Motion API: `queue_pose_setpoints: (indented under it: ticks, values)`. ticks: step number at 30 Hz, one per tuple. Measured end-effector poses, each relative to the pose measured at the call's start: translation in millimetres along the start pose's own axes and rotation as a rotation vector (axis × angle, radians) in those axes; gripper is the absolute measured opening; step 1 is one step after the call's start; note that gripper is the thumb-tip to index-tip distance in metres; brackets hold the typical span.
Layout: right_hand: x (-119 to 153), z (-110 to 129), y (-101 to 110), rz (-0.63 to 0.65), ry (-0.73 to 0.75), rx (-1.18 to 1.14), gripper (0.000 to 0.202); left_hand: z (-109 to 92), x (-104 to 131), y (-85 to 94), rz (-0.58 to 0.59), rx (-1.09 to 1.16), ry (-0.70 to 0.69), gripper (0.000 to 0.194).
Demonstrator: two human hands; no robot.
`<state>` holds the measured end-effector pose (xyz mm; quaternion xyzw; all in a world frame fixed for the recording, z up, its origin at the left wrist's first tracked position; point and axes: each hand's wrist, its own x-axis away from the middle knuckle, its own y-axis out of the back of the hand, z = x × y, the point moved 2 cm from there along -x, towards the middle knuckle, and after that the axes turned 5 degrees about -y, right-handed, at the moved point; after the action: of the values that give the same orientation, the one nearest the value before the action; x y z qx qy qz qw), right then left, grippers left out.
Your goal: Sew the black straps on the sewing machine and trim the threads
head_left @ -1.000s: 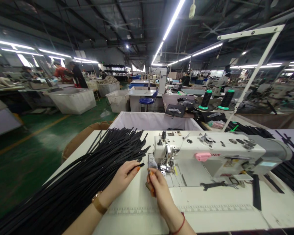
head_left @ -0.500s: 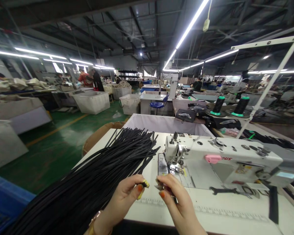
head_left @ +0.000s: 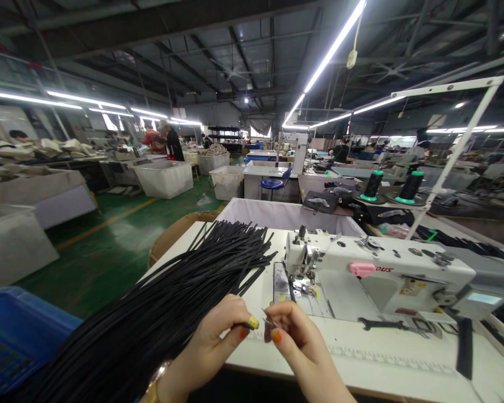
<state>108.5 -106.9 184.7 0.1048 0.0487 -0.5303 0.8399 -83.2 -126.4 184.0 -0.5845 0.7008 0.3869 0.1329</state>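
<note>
My left hand (head_left: 216, 336) pinches a small dark piece with a yellow end (head_left: 253, 322) between thumb and forefinger. Close beside it, my right hand (head_left: 296, 341) is closed on a small pointed metal tool (head_left: 269, 318), perhaps thread snips; most of it is hidden by the fingers. The tool's tip points toward the yellow end, with a narrow gap between them. Both hands are above the white table's front part. A large bundle of long black straps (head_left: 185, 285) spreads beside and under my left forearm.
A white sewing machine (head_left: 373, 274) with a pink piece (head_left: 362, 270) on it stands at right. Before it lie a wrench (head_left: 382, 324), a ruler strip (head_left: 390, 361) and a black strip (head_left: 464, 350). Thread cones (head_left: 410, 187) stand behind; a blue crate (head_left: 25, 319) is at lower left.
The yellow bit hanging below my left thumb no longer shows. My right fingers have turned the metal tool slightly, its tip now pointing up and left. The view has shifted a little.
</note>
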Motion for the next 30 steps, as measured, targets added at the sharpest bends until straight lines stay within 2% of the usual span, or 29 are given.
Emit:
queue_pose_setpoints:
  ticks: [3, 5, 8, 11, 13, 17, 20, 25, 30]
  values:
    - [5.2, 6.4, 0.5, 0.081, -0.053, -0.067, 0.027, -5.5, 2.2, -2.4, 0.045, -0.067, -0.06, 0.013]
    - [9.7, 9.7, 2.0, 0.046, -0.026, 0.0, 0.023, -4.8, 5.9, -5.4, 0.0, -0.121, -0.04, 0.012]
    - [15.4, 13.1, 3.9, -0.142, 0.192, 0.242, 0.015, -0.2, 11.0, -13.0, -0.146, -0.139, 0.137, 0.015]
    - [17.0, 13.0, 1.7, -0.29, 0.472, 0.47, 0.028, 2.1, 10.7, -26.5, -0.203, 0.041, 0.348, 0.024]
    - [14.4, 10.2, -0.1, -0.318, 0.568, 0.562, 0.036, 0.9, 8.0, -36.1, -0.206, 0.191, 0.417, 0.032]
    - [5.0, 4.4, 0.0, -0.307, 0.543, 0.588, 0.038, -2.0, 5.0, -49.8, -0.217, 0.392, 0.479, 0.042]
    - [0.2, 3.5, 0.0, -0.27, 0.49, 0.598, 0.035, -2.5, 5.3, -54.8, -0.218, 0.469, 0.464, 0.04]
    - [0.7, 4.2, -2.0, -0.261, 0.479, 0.622, 0.033, -2.1, 1.8, -57.0, -0.279, 0.423, 0.389, 0.03]
    - [1.7, 7.3, -5.5, -0.33, 0.575, 0.695, 0.032, -5.3, -5.2, -61.2, -0.41, 0.38, 0.332, 0.034]
